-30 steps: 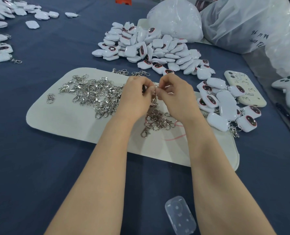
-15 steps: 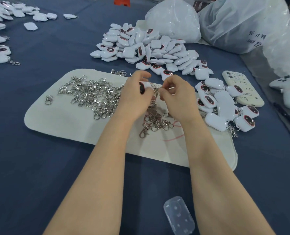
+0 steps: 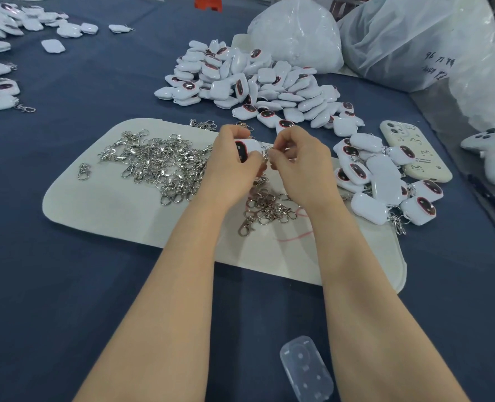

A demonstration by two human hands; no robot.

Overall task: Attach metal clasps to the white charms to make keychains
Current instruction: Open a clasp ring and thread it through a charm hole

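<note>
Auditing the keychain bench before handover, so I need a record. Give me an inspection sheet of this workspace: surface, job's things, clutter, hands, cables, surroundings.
Surface: blue cloth with a pale mat on it.
Job's things: heap of loose charms behind the mat; pile of clasps on the mat; finished keychains at its right edge.
Clutter: phone, back up, at right; clear plastic case near the front.
Hands: left hand holds a charm; right hand pinches a clasp beside it.
Cables: nothing seen.
Surroundings: plastic bags at the back; more charms far left.
</note>
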